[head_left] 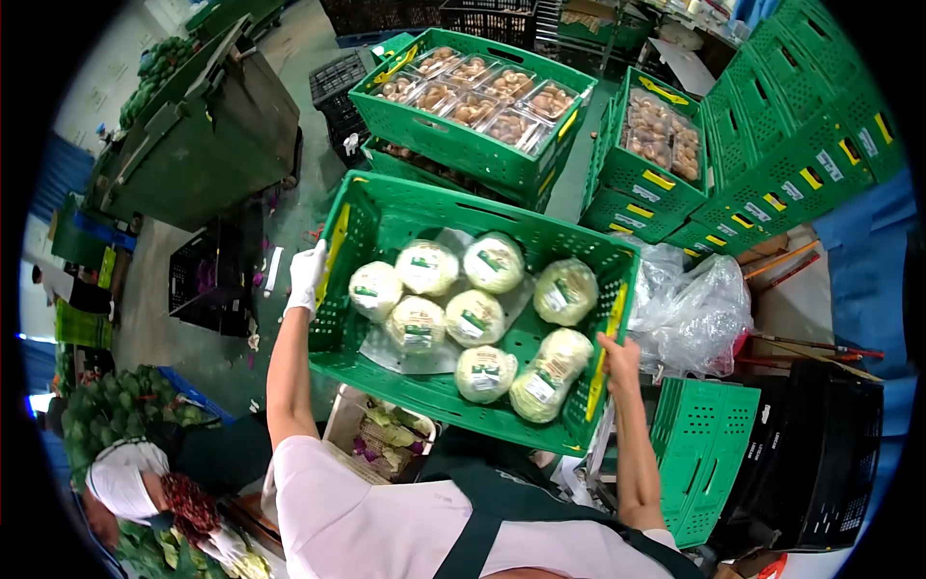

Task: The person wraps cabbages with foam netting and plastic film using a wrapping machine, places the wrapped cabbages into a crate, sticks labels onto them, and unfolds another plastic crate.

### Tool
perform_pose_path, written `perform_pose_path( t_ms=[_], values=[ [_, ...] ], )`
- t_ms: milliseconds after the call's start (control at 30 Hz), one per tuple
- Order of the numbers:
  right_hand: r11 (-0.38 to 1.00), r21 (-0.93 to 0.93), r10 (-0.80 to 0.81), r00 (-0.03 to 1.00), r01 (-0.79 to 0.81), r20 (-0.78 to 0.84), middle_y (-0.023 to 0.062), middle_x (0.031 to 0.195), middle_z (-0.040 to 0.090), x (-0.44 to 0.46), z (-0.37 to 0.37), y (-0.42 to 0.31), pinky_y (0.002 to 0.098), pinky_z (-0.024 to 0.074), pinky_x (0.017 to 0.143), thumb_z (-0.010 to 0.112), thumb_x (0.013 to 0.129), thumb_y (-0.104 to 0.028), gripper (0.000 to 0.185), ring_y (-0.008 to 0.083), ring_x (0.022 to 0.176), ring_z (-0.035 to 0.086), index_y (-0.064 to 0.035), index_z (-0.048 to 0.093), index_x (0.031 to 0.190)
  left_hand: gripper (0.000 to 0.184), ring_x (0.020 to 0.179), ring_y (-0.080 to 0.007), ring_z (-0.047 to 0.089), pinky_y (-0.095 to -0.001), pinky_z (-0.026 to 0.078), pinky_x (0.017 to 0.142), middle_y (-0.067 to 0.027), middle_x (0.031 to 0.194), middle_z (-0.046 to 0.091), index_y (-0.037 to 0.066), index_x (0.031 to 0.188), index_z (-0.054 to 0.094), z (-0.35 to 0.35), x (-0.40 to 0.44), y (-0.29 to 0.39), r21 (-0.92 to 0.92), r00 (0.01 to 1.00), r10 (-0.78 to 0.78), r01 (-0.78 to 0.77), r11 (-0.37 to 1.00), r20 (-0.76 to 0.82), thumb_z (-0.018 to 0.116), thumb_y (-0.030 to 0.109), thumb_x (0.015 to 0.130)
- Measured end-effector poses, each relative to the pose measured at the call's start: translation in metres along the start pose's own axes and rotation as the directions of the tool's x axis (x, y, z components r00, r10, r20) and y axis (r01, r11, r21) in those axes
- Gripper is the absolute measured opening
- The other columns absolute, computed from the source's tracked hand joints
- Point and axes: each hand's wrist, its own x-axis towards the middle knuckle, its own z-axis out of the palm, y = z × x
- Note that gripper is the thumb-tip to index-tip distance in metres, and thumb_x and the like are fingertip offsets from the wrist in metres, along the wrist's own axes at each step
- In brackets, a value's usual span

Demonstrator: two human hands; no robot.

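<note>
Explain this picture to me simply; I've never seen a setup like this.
There is no machine here: a person is working by hand, wearing a camera on their head. This single picture looks forward and down from it, and the view is strongly curved at the edges.

The left hand, in a white glove, and the uncovered right hand grip opposite ends of a green plastic crate. Inside are wrapped, labelled cabbages, some on a pale sheet. I cannot tell whether anything supports the crate from below.

Beyond it, another crate holds clear packs of mushrooms. A large green bin stands to the left, and another person is at lower left.
</note>
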Motion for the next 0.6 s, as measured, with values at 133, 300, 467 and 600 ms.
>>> perform_pose_path(
  t_ms=[133, 300, 467, 600],
  values=[
    [0.982, -0.042, -0.182, 0.983, 0.183, 0.027, 0.0015, 0.062, 0.051, 0.046, 0.082, 0.020, 0.0264, 0.0350, 0.048, 0.073, 0.068, -0.020, 0.026, 0.0095, 0.054, 0.043, -0.0046, 0.053, 0.075, 0.041, 0.046, -0.0066, 0.046, -0.0222, 0.033, 0.042, 0.0000, 0.055, 0.053, 0.004, 0.079, 0.065, -0.018, 0.056, -0.031, -0.016, 0.989, -0.150, 0.150, 0.989, 0.014, 0.057, 0.044, 0.081],
    [0.903, -0.353, -0.298, 0.948, 0.243, -0.109, 0.0030, 0.056, 0.052, 0.059, 0.105, 0.011, 0.0287, 0.0385, 0.045, 0.071, 0.069, -0.024, 0.027, 0.0117, 0.048, 0.048, -0.0044, 0.052, 0.068, 0.034, 0.040, -0.0053, 0.042, -0.0205, 0.030, 0.037, 0.0022, 0.054, 0.051, 0.007, 0.076, 0.063, -0.013, 0.089, -0.065, -0.057, 0.999, -0.035, 0.035, 0.998, 0.001, 0.055, 0.039, 0.085],
    [0.880, -0.429, -0.284, 0.949, 0.203, -0.134, 0.0151, 0.066, 0.062, 0.060, 0.110, -0.015, 0.0375, 0.0469, 0.061, 0.069, 0.066, -0.031, 0.032, 0.0274, 0.063, 0.062, -0.0017, 0.057, 0.068, 0.034, 0.042, -0.0026, 0.037, -0.0196, 0.025, 0.038, 0.0060, 0.056, 0.047, 0.005, 0.082, 0.064, -0.011, 0.080, -0.081, -0.189, 0.999, -0.033, 0.033, 0.981, 0.003, 0.054, 0.038, 0.086],
    [0.918, -0.340, -0.260, 0.957, 0.204, -0.126, 0.0159, 0.065, 0.061, 0.061, 0.104, -0.008, 0.0373, 0.0475, 0.061, 0.067, 0.066, -0.029, 0.031, 0.0277, 0.063, 0.062, -0.0006, 0.057, 0.069, 0.041, 0.047, -0.0048, 0.036, -0.0234, 0.026, 0.042, 0.0047, 0.053, 0.043, 0.004, 0.074, 0.061, -0.008, 0.055, -0.059, 0.070, 0.995, 0.097, -0.096, 0.993, -0.011, 0.045, 0.038, 0.090]
  ],
)
